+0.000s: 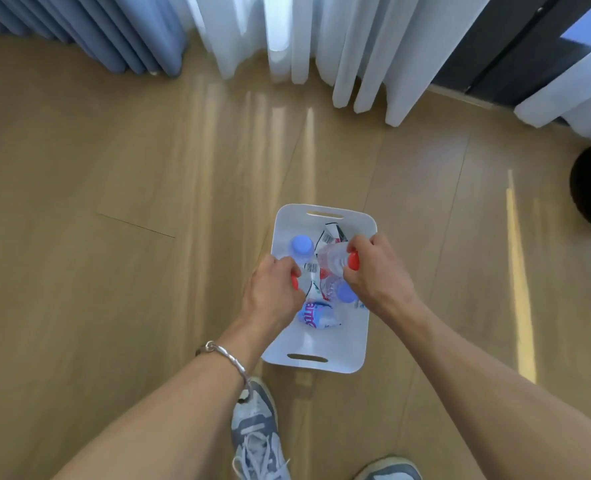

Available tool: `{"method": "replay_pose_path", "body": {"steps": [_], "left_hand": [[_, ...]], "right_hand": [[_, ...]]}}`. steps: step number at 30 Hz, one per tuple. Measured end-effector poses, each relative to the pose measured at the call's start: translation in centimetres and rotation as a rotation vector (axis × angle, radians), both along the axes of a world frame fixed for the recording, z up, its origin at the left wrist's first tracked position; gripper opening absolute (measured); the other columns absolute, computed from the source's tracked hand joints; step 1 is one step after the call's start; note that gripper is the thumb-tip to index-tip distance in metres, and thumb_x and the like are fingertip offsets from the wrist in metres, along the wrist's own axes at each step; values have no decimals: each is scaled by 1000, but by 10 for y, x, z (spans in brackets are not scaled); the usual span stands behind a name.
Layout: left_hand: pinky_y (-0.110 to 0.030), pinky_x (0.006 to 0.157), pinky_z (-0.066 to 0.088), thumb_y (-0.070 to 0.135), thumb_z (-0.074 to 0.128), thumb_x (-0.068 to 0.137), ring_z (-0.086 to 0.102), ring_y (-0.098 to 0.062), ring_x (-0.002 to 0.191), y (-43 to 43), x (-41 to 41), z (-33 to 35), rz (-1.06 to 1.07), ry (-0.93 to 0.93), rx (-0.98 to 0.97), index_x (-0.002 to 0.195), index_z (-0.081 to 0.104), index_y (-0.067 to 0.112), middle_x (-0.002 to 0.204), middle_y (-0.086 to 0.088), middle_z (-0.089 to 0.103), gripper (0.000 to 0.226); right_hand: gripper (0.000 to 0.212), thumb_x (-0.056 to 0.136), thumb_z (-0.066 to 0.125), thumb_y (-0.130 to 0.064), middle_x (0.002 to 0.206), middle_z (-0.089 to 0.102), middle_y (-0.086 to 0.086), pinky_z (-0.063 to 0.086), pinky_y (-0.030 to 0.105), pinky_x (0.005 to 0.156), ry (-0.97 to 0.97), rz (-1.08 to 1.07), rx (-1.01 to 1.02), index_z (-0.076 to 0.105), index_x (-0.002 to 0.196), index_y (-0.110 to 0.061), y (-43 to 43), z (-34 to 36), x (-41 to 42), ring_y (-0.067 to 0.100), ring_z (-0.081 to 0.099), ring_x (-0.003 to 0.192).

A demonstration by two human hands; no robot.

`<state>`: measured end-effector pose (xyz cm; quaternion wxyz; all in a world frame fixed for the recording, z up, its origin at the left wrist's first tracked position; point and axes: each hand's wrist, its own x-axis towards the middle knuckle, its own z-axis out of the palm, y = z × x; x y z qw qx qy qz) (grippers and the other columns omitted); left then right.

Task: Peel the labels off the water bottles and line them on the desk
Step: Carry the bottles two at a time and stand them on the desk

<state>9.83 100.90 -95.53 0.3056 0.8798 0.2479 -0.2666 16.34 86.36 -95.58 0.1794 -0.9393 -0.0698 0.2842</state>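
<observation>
While over white bin [321,362], left hand [273,292], right hand [373,271] each grip red-capped bottle.

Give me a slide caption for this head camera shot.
Both hands, left hand and right hand, grip red-capped bottles over a white basket on the floor.

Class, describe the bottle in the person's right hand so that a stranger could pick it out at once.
Find the white basket on the wooden floor. Above its far right part, the right hand has its grip on a clear bottle lying sideways. Its red cap sets it apart from the blue-capped bottles below.
</observation>
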Motion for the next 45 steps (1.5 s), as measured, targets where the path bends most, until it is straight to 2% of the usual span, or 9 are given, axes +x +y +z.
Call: {"method": "replay_pose_path", "body": {"steps": [5,11,16,21,25,30,33,39,45], "left_hand": [[-22,73,37,6,56,82,56,-21,98,16,-6,59,-24,-24,-11,103,66,17,98,4,44,26],[-24,75,42,9,56,82,57,-22,99,31,3,188,-31,-79,-14,102,69,16,101,0,47,24],[-19,77,37,12,53,87,58,-23,106,52,28,335,-122,-218,33,112,70,17,116,-7,57,31],[-21,81,42,14,51,90,58,-21,108,72,38,504,-187,-400,152,115,68,20,117,-3,58,31],[-28,86,45,17,50,90,58,-21,110,93,34,639,-210,-529,244,115,67,24,114,-2,58,32],[-29,92,45,21,48,96,53,-16,104,110,17,803,-262,-631,400,120,63,26,116,3,53,29],[-31,93,46,19,47,96,53,-15,103,115,-1,872,-224,-723,482,117,63,27,113,5,53,28],[-24,84,39,17,51,96,55,-17,100,125,-62,954,-102,-884,586,110,68,23,105,3,54,23],[-30,93,46,15,53,96,57,-16,100,142,-142,996,26,-991,624,110,70,21,108,1,61,23]], "right_hand": [[18,89,50,-14,110,48,8,43,31,68,-7,-9,14,55,106,-9,-4,66,0,32,56,85],[21,83,59,-22,102,50,3,38,27,67,-71,78,22,59,103,-14,15,211,32,25,54,85],[18,79,65,-27,89,58,2,54,32,70,-139,223,45,60,90,-14,41,353,57,19,58,78],[16,78,64,-23,91,59,4,48,31,68,-269,332,93,62,90,-13,67,514,64,21,57,78],[18,76,67,-26,92,63,3,55,36,74,-370,382,121,65,90,-15,76,646,65,22,62,83],[11,75,66,-30,80,57,-5,37,22,51,-535,435,156,62,80,-22,79,812,49,16,55,70],[12,77,66,-33,78,54,-6,35,21,50,-656,470,217,60,78,-22,74,886,31,9,51,63],[29,79,61,-31,82,65,8,39,23,52,-819,582,257,67,79,-3,96,972,-11,21,56,63],[30,81,60,-27,67,61,12,40,23,50,-767,746,288,65,72,1,153,1001,-64,17,50,51]]}}
